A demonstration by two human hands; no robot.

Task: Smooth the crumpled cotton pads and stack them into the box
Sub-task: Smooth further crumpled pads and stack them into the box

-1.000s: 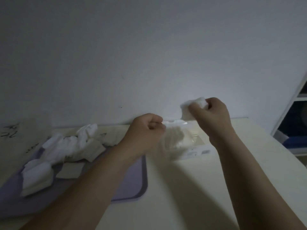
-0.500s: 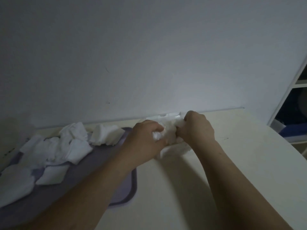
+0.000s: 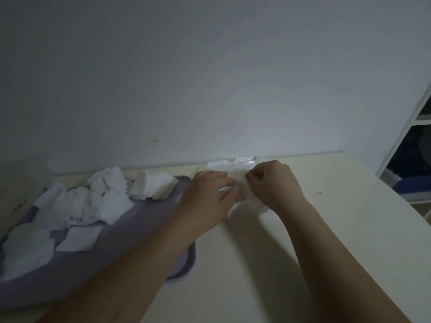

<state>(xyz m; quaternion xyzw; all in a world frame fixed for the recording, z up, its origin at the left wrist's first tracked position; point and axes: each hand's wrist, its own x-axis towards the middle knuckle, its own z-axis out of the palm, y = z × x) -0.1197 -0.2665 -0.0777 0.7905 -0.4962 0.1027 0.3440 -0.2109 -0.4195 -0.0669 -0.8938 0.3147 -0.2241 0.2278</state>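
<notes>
While my right hand [image 3: 272, 183] curls at the back of the table [image 3: 314, 241], its thumb and forefinger pinch the right edge of a cotton pad [image 3: 236, 179]. My left hand [image 3: 210, 194] sits just beside it at 9 o'clock, fingers bent down onto the pad's other edge, so the pad is stretched between the two, touching both. Directly beneath them is the clear box [image 3: 247, 207]. My knuckles hide most of it, and I cannot tell how many pads are inside. Its open lid [image 3: 232, 163] stands upright at 12 o'clock, against the wall [image 3: 210, 78].

Out at 9 o'clock from my left hand, the purple tray [image 3: 130, 229] runs under my left forearm. On it lie a short stack of pads [image 3: 152, 186] nearest my hand, a crumpled heap [image 3: 93, 197] beyond, and a flat pad [image 3: 79, 237] at about 8 o'clock. Well off at 3 o'clock from my right hand stands a white shelf unit [image 3: 405, 136].
</notes>
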